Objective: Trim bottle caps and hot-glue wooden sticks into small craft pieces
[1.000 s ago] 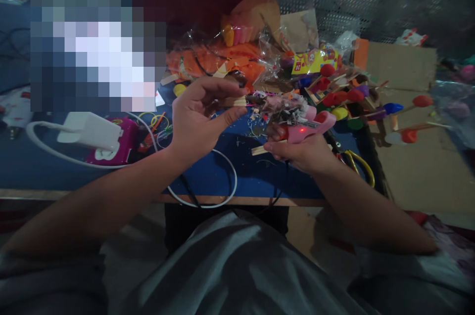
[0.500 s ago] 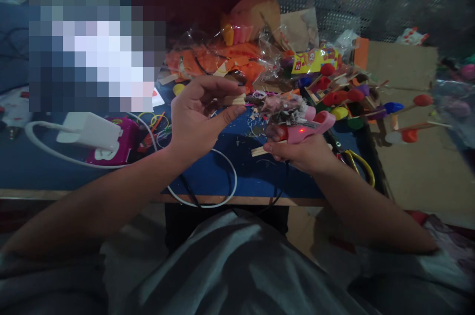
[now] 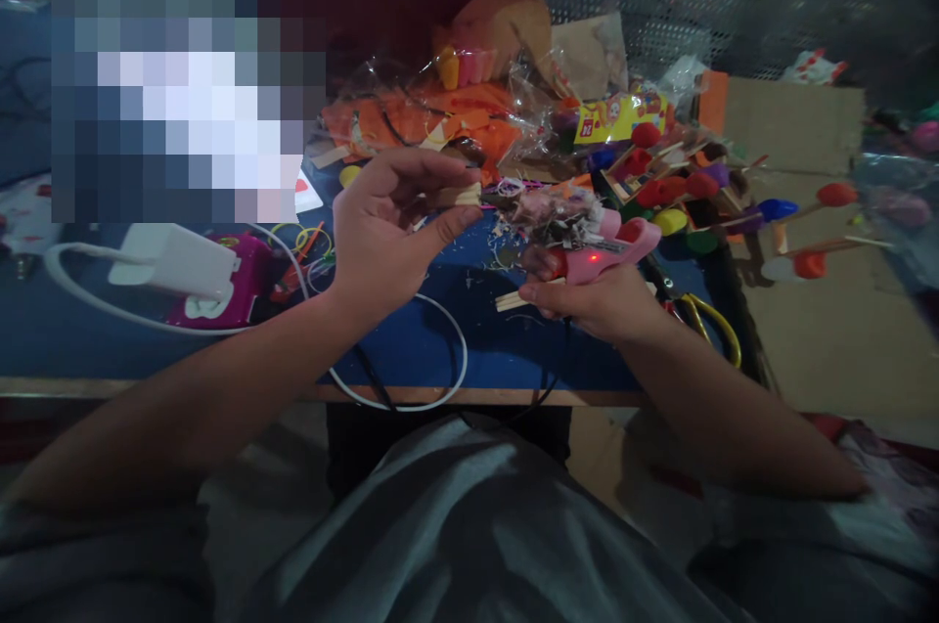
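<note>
My left hand (image 3: 388,232) pinches a small bundle of pale wooden sticks (image 3: 464,197) between thumb and fingers, their ends facing right. In my right hand (image 3: 594,298) is a pink hot glue gun (image 3: 587,263) with a lit red light and a front crusted with fluff and scraps. Its dark nozzle points left, at or very close to the ends of the sticks; I cannot tell whether they touch. More wooden sticks (image 3: 514,298) poke out under my right thumb, held along with the glue gun. The fingers under the handle are partly hidden.
Scissors with yellow handles (image 3: 711,325) lie by my right wrist. Several sticks with coloured balloon-like heads (image 3: 700,186) are heaped at right beside cardboard (image 3: 843,310). A white charger (image 3: 172,261) in a magenta socket block (image 3: 245,281) stands left, its white cable (image 3: 462,349) looping to the table edge.
</note>
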The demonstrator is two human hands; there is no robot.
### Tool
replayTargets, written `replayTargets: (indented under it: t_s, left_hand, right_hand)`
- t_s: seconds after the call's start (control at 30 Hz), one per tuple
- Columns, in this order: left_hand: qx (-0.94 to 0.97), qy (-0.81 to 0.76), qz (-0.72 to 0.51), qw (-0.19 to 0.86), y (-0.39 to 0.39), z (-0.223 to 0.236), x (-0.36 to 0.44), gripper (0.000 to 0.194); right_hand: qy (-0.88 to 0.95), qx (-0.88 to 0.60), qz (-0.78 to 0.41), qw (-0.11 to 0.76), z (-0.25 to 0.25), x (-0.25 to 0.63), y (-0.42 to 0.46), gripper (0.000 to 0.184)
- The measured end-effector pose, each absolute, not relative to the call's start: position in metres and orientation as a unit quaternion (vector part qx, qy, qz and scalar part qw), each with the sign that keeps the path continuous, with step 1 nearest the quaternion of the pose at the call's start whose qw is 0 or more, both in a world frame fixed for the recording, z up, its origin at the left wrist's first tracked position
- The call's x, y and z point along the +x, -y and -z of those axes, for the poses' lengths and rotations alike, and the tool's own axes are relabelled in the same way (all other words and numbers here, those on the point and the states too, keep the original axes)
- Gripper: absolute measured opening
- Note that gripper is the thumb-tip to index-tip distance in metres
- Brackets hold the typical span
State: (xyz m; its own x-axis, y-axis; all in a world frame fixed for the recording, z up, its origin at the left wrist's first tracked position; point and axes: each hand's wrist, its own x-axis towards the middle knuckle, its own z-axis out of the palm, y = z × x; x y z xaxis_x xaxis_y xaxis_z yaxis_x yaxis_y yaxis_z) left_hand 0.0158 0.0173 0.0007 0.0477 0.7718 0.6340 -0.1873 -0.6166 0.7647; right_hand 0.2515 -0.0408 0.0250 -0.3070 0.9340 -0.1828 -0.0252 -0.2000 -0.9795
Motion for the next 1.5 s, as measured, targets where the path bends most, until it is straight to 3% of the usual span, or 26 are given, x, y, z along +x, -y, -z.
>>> replayTargets:
  t_s: [0.5,0.7,1.17,1.43,1.5]
  left_hand:
    - [0.619,-0.275,-0.649,0.346,-0.018,-0.002,0.015,0.045]
    - [0.612,-0.296,-0.633,0.369,-0.015,-0.006,0.015,0.043]
    - [0.65,-0.191,-0.66,0.324,-0.027,0.007,0.012,0.044]
    - [0.637,-0.276,-0.643,0.324,-0.023,0.002,0.013,0.046]
    - [0.641,-0.211,-0.673,0.303,-0.027,0.005,0.014,0.047]
  right_hand:
    - [0.525,-0.445,-0.62,0.378,-0.027,0.252,0.041,0.061]
    - [0.518,-0.432,-0.625,0.392,-0.024,0.253,0.042,0.053]
    - [0.51,-0.462,-0.613,0.389,-0.024,0.251,0.042,0.053]
    - [0.509,-0.476,-0.598,0.395,-0.023,0.253,0.042,0.046]
    - [0.513,-0.48,-0.593,0.394,-0.023,0.253,0.041,0.047]
